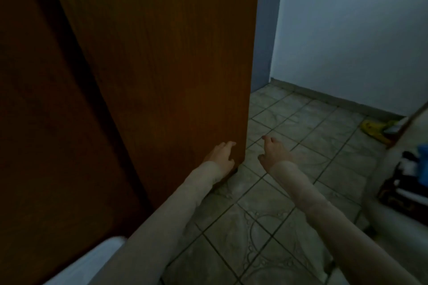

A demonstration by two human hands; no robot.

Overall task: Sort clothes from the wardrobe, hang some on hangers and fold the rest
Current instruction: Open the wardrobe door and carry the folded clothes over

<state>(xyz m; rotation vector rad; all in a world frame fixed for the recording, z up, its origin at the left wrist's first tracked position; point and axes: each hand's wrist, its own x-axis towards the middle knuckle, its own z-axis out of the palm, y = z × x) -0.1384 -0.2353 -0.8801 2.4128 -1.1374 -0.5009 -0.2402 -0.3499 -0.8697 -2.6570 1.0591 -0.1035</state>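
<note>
A tall brown wooden wardrobe door fills the left and middle of the head view, swung out toward me. My left hand lies against the door near its lower right edge, fingers loosely extended and touching the wood. To its right, my right hand hovers over the tiled floor with relaxed fingers, holding nothing and apart from the door. Both arms wear light long sleeves. No clothes or hangers show inside the wardrobe from here.
Pale patterned floor tiles spread ahead and right, up to a light blue wall. A yellow object lies by the wall's base. At the right edge stands a pale piece of furniture with dark and blue cloth items. White fabric shows bottom left.
</note>
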